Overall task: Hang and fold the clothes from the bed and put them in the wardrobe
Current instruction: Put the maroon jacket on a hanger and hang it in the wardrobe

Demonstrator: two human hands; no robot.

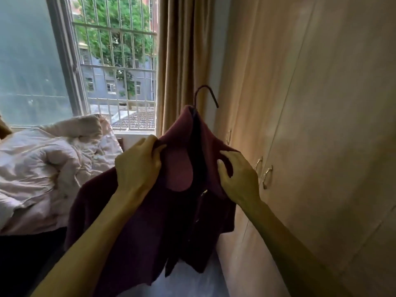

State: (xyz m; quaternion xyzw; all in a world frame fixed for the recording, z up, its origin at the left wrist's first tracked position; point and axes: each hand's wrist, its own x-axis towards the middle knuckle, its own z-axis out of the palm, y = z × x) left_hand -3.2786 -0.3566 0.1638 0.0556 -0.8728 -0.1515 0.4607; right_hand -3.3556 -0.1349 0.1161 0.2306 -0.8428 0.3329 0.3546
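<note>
A dark maroon jacket (132, 221) with a front zip hangs in the air before me on a hanger. The hanger's dark hook (206, 94) sticks up above the collar. My left hand (137, 166) grips the jacket's left shoulder near the collar. My right hand (237, 176) pinches the fabric of the right shoulder. The wardrobe (310, 125), with pale wood-grain doors all closed, stands directly to the right of the jacket. The bed (47, 168) lies to the left under a crumpled white quilt.
Metal door handles (267, 176) sit on the wardrobe just beyond my right hand. A tan curtain (182, 61) hangs beside a barred window (113, 61) behind the jacket. A narrow strip of grey floor (192, 279) runs between bed and wardrobe.
</note>
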